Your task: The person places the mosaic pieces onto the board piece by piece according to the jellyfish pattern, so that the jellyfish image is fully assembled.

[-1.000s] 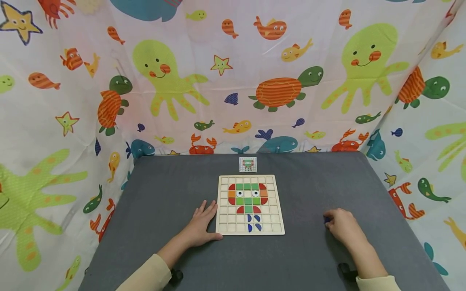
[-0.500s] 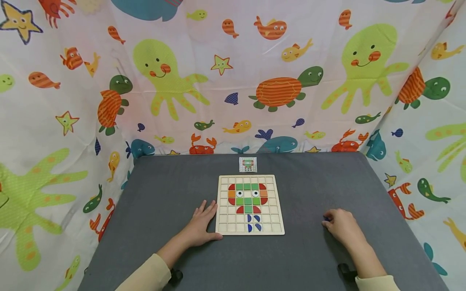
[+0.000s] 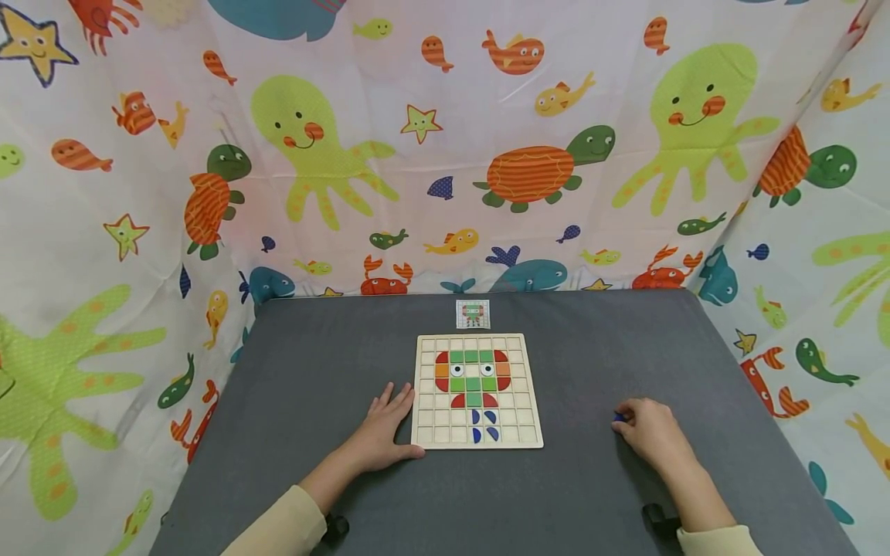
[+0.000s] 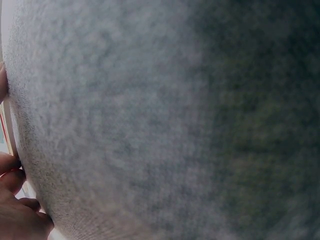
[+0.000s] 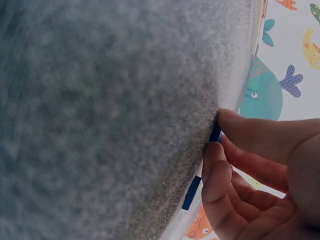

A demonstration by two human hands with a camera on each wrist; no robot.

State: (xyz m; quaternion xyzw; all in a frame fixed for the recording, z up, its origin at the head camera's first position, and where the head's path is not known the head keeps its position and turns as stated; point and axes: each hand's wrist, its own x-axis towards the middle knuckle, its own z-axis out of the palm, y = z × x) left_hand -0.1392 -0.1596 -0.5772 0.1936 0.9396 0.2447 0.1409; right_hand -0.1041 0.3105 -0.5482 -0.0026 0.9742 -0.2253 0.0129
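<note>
A square wooden grid board (image 3: 433, 418) lies on the table, bearing red, green, orange and eye-marked tiles, with several blue rounded pieces (image 3: 490, 417) in its lower rows. My left hand (image 3: 381, 432) rests at the board's left edge, fingers spread and thumb at the near corner. Well to the right of the board, my right hand (image 3: 650, 427) pinches a small blue tile (image 5: 216, 131) between thumb and fingers, low at the table surface. A second blue tile (image 5: 191, 193) lies close by in the right wrist view; the hand covers it in the head view.
Behind the board lies a small picture card (image 3: 473, 314) with a coloured tile figure on a grid. The grey-covered table (image 3: 570, 494) ends at a sea-animal curtain (image 3: 445, 232) at the back and sides. Dark objects (image 3: 337, 529) sit by both wrists.
My right hand has shifted very slightly left, and more of the blue tile shows at its fingertips. The left hand and the board have stayed in place.
</note>
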